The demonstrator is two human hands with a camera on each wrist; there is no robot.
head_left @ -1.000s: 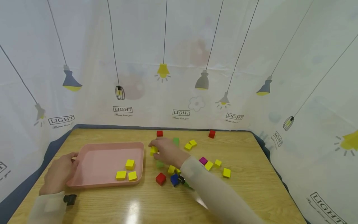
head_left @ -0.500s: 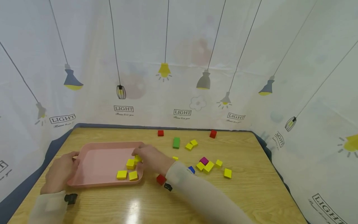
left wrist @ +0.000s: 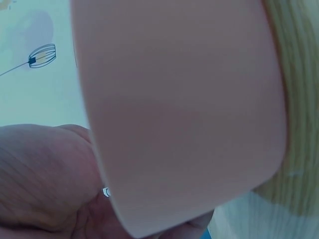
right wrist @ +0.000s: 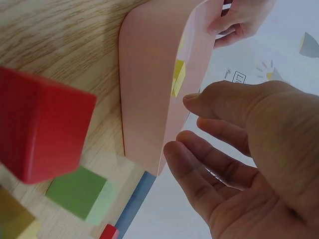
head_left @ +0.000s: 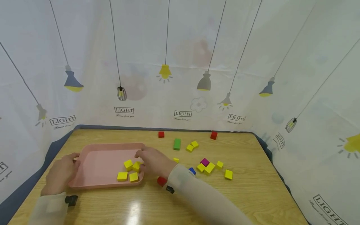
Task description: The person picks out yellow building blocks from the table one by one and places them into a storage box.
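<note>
A pink tray lies on the left of the table, with several yellow blocks in its near right part. My left hand grips the tray's left rim; the left wrist view shows the tray wall between thumb and fingers. Over the right rim reaches my right hand, beside a yellow block inside the tray. In the right wrist view this hand has its thumb and fingers apart, with nothing between them.
Right of the tray are scattered blocks: a green block, a blue block, a purple block, yellow ones and red ones. My right forearm hides part of that area. A printed curtain encloses the table.
My right hand has moved left from the table to the tray and let go of a yellow block there. Another yellow block in the tray has shifted slightly left. My left hand stays put.
</note>
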